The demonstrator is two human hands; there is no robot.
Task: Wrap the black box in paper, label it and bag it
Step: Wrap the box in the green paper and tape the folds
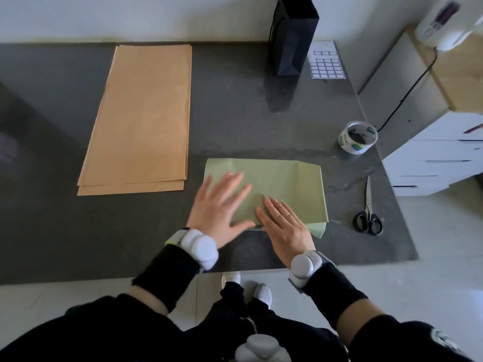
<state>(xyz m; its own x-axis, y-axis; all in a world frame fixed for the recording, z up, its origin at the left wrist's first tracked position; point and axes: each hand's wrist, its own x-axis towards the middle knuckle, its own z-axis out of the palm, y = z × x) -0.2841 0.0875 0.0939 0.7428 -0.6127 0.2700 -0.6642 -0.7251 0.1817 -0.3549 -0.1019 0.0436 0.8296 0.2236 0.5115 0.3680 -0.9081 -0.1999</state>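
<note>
Green paper (282,184) lies folded on the desk (235,131), presumably over the box; left hand (219,202) and right hand (285,226) press flat, grip released, to crease it.

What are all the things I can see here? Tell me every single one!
table: one, dark grey, under everything
brown paper: a stack of a few sheets, light brown, left side of the table
green paper: one folded sheet, pale green, near edge, under the hands
bag: one, black, standing at the back
label sheet: one, white with blue-edged labels, right of the bag
tape roll: one, white with green print, right side
scissors: one pair, black handles, right of the green paper
drawers: one unit, white, beyond the table's right edge
left hand: one, spread open, on the green paper's left end
right hand: one, flat on the green paper
wristbands: two, pale grey, one on each wrist
</note>
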